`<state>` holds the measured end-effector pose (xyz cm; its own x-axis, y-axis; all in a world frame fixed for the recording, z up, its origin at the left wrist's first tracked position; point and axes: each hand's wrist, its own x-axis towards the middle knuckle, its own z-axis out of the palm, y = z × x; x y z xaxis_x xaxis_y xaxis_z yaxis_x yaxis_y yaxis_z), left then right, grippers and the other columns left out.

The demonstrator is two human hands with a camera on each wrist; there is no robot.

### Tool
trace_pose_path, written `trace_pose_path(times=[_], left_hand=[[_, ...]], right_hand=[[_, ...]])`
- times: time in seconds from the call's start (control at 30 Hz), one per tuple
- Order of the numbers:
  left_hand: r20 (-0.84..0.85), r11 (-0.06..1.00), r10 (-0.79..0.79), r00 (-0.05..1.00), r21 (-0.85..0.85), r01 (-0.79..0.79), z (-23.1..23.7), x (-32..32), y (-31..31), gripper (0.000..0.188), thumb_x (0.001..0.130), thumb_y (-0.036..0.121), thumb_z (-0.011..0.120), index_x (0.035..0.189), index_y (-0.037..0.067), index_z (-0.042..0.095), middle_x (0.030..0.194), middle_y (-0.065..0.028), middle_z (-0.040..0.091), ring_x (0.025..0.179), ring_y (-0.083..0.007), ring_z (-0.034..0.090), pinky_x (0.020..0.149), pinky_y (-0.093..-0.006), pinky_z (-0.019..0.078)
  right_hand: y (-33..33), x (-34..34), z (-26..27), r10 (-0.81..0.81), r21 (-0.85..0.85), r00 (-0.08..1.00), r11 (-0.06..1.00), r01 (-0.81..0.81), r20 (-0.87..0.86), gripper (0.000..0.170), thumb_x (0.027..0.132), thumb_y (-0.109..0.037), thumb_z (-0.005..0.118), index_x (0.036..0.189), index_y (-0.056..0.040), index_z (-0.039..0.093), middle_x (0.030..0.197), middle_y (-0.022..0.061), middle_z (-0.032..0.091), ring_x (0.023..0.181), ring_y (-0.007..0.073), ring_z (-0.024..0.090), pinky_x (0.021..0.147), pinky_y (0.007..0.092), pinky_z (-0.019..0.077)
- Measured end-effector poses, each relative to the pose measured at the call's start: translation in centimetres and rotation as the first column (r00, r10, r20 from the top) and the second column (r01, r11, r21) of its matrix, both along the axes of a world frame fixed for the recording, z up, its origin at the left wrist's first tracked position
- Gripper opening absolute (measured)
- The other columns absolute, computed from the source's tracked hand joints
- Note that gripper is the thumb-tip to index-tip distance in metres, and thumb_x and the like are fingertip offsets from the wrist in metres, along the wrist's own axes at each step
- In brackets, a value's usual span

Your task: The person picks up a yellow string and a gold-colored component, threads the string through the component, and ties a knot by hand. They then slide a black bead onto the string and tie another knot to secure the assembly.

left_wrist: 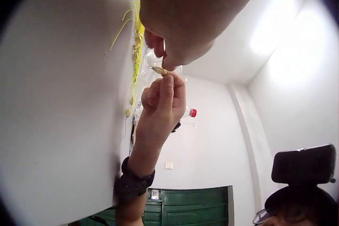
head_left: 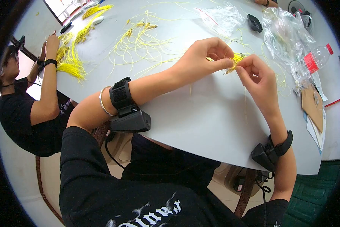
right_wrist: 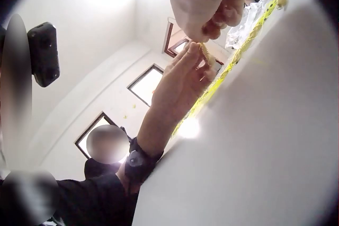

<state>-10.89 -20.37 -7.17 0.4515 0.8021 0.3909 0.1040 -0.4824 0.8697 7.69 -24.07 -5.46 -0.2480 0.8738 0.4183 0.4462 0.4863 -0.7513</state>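
Observation:
In front of me over the table, both hands meet at a small gold coiled spring (left_wrist: 159,70) with a wire loop at one end. My left hand (head_left: 208,55) pinches the spring between thumb and forefinger, its other fingers curled. From the other side, my right hand (head_left: 259,77) pinches the spring's end with thumb and forefinger. Yellow line (head_left: 238,57) shows just behind the meeting fingertips. In the right wrist view, the spring's coils (right_wrist: 206,54) show beside the left fingertips.
Loose yellow lines with gold pieces (head_left: 139,26) lie on the grey table (head_left: 200,109). Beyond are clear plastic bags (head_left: 223,19) and a black case (head_left: 255,23). A bottle (head_left: 314,60) and cardboard (head_left: 312,108) lie right. Another person (head_left: 30,94) sits left by yellow bundles (head_left: 73,68).

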Motion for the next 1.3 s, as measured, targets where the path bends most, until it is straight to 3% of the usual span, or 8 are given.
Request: trace_pose_path(times=[0.03, 0.13, 0.53, 0.83, 0.93, 1.13, 1.23, 1.3], left_hand=[[0.013, 1.000, 0.010, 1.000, 0.026, -0.011, 0.0, 0.1, 0.0, 0.026, 0.082, 0.018, 0.066, 0.099, 0.001, 0.057, 0.089, -0.0041, 0.062, 0.082, -0.0086, 0.058, 0.071, -0.0227, 0.0455], [-0.056, 0.998, 0.041, 0.998, 0.051, -0.038, 0.7, -0.2, -0.3, 0.026, 0.081, 0.018, 0.067, 0.097, 0.001, 0.057, 0.088, -0.0043, 0.062, 0.080, -0.0078, 0.058, 0.069, -0.0223, 0.0454], [0.010, 0.998, 0.030, 0.999, 0.058, -0.031, 0.9, -0.1, -0.6, 0.027, 0.081, 0.018, 0.067, 0.098, 0.001, 0.055, 0.086, -0.0053, 0.063, 0.081, -0.0079, 0.060, 0.067, -0.0199, 0.0461], [-0.015, 0.990, 0.070, 0.997, 0.125, -0.067, 0.1, 0.1, -0.5, 0.030, 0.081, 0.025, 0.067, 0.097, 0.002, 0.057, 0.085, -0.0044, 0.063, 0.077, -0.0076, 0.058, 0.067, -0.0208, 0.0452], [-0.053, 0.997, -0.018, 0.998, 0.077, 0.022, 0.0, 0.1, -0.4, 0.028, 0.081, 0.028, 0.067, 0.091, 0.003, 0.060, 0.081, -0.0029, 0.063, 0.073, -0.0071, 0.056, 0.066, -0.0212, 0.0442], [-0.084, 0.995, 0.023, 0.996, 0.100, -0.014, 0.2, -0.1, -0.4, 0.026, 0.081, 0.029, 0.067, 0.086, 0.004, 0.064, 0.076, -0.0008, 0.062, 0.071, -0.0060, 0.055, 0.063, -0.0220, 0.0430], [-0.131, 1.000, 0.015, 0.991, 0.026, -0.011, 0.2, -0.2, -0.5, 0.026, 0.082, 0.028, 0.066, 0.087, 0.004, 0.064, 0.079, -0.0013, 0.062, 0.072, -0.0062, 0.055, 0.064, -0.0221, 0.0428], [-0.081, 1.000, -0.007, 0.997, 0.024, 0.009, 0.0, 0.1, -0.5, 0.024, 0.078, 0.026, 0.068, 0.082, 0.002, 0.065, 0.077, -0.0053, 0.064, 0.073, -0.0116, 0.058, 0.069, -0.0260, 0.0458]], right_hand=[[0.0, 0.0, 0.0, -0.002, 0.007, 1.000, 1.000, 0.002, 0.014, 0.006, 0.084, -0.008, 0.058, 0.083, -0.0024, 0.057, 0.060, -0.0017, 0.054, 0.053, 0.0010, 0.047, 0.045, 0.0161, 0.0331], [-0.5, -0.3, 1.1, 0.010, -0.157, 0.987, 0.987, -0.036, -0.162, 0.010, 0.086, -0.012, 0.058, 0.087, -0.0017, 0.058, 0.057, -0.0021, 0.053, 0.050, 0.0017, 0.046, 0.043, 0.0168, 0.0307], [-0.2, -0.2, 0.4, 0.080, -0.299, 0.981, 0.945, -0.132, -0.179, 0.017, 0.086, -0.017, 0.060, 0.084, 0.0000, 0.059, 0.052, -0.0043, 0.049, 0.045, 0.0014, 0.040, 0.042, 0.0173, 0.0281], [-0.1, 0.0, 0.4, 0.064, -0.283, 0.977, 0.951, -0.121, -0.201, 0.016, 0.087, -0.016, 0.058, 0.083, -0.0013, 0.056, 0.054, -0.0054, 0.048, 0.046, 0.0002, 0.037, 0.042, 0.0172, 0.0256], [0.0, 0.2, 0.0, 0.115, -0.265, 0.973, 0.950, -0.167, -0.202, 0.015, 0.087, -0.015, 0.058, 0.083, -0.0011, 0.055, 0.055, -0.0054, 0.048, 0.047, 0.0000, 0.037, 0.042, 0.0167, 0.0254], [0.0, 0.0, -0.2, 0.092, -0.213, 0.986, 0.970, -0.120, -0.138, 0.014, 0.088, -0.014, 0.055, 0.083, -0.0013, 0.052, 0.055, -0.0048, 0.047, 0.048, 0.0002, 0.036, 0.043, 0.0171, 0.0244], [0.0, 0.1, -0.2, 0.055, -0.263, 0.977, 0.958, -0.110, -0.208, 0.014, 0.090, -0.015, 0.053, 0.086, -0.0018, 0.051, 0.054, -0.0038, 0.047, 0.048, 0.0006, 0.036, 0.043, 0.0175, 0.0243], [-0.1, -0.1, -0.1, 0.027, -0.254, 0.975, 0.963, -0.084, -0.219, 0.014, 0.091, -0.015, 0.051, 0.088, -0.0021, 0.050, 0.053, -0.0031, 0.047, 0.047, 0.0012, 0.037, 0.043, 0.0178, 0.0248]])
